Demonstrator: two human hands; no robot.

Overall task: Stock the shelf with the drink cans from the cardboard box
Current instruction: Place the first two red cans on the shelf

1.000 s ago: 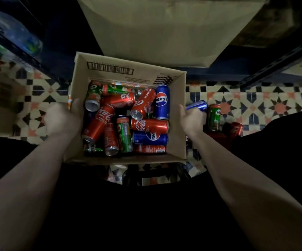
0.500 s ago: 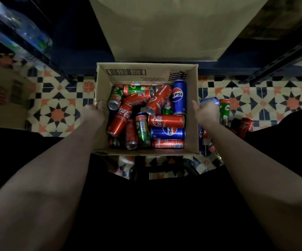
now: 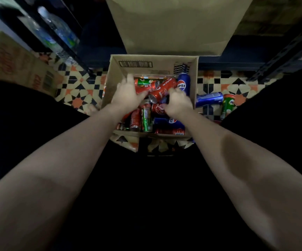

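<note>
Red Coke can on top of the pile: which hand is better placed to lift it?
Probably right. The right hand is curled beside the red Coke can; the left hand lies spread over the cans at the cardboard box left side.

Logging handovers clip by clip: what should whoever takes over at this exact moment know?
Left hand: fingers spread, resting on the red cans; no grip visible.
Right hand: reaching into the pile; grip unclear.
Open brown cardboard box sits on the patterned tile floor, piled with red, green and blue drink cans. A few loose cans lie on the floor to its right.
No shelved cans are visible. Left: stock them all.
</note>
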